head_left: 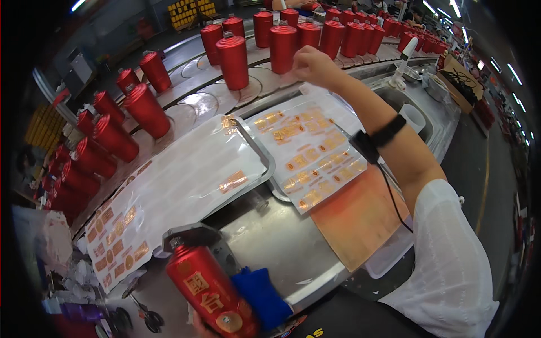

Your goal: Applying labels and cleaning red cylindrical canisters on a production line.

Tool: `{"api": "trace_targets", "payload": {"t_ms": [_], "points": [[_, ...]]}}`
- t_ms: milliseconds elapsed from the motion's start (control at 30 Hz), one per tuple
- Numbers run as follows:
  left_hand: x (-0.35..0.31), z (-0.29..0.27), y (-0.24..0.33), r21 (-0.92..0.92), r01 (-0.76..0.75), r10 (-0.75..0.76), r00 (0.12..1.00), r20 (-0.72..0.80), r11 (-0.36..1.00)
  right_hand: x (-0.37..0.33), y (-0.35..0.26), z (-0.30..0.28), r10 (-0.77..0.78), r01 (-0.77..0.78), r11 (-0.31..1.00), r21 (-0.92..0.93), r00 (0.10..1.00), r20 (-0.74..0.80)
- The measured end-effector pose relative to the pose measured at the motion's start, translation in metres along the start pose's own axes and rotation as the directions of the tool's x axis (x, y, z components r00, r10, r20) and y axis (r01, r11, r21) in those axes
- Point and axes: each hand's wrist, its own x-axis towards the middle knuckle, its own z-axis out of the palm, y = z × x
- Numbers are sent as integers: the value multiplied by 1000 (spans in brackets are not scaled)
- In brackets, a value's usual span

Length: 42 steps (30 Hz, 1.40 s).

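A red bottle [211,290] with gold lettering and a round gold emblem leans at the lower middle, its neck by a dark angular stand [194,234]. My left hand [200,325] is closed around its lower left side; only a small part of the hand shows. Beside the bottle lies a blue cloth [262,298]. My right arm stretches far forward, and my right hand [316,66] hovers near the conveyor edge with fingers bent into a pinch. Just left of it stands a plain red bottle [283,49]. What those fingers hold, if anything, is hidden.
Several red bottles [234,62] line a curved conveyor [197,107]. Gold label sheets [315,146] [174,180] lie across metal trays [262,152]. An orange board [358,217], scissors [147,315], a sink [394,98] with a white cup [412,117], and a cardboard box [459,84] surround the bench.
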Motion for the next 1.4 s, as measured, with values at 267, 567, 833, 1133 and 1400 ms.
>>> {"api": "trace_targets", "payload": {"t_ms": [267,567,833,1133,1400], "points": [[-5,-35,0,-85,-245,227,956,-184,966,-58,-209,-67,-346,282,857,431,935,75],[68,-14,86,206,-474,479,877,28,856,-99,-312,-66,-400,287,680,674,917,12],[53,-18,74,24,-420,420,901,-112,907,-116,-321,-61,-266,34,571,820,953,146],[57,-27,71,-21,-363,362,931,-48,931,-110,-332,-61,-322,166,638,752,945,65],[53,-37,50,9,-333,332,935,-122,943,-84,-286,-65,-128,-105,671,734,959,254]]}}
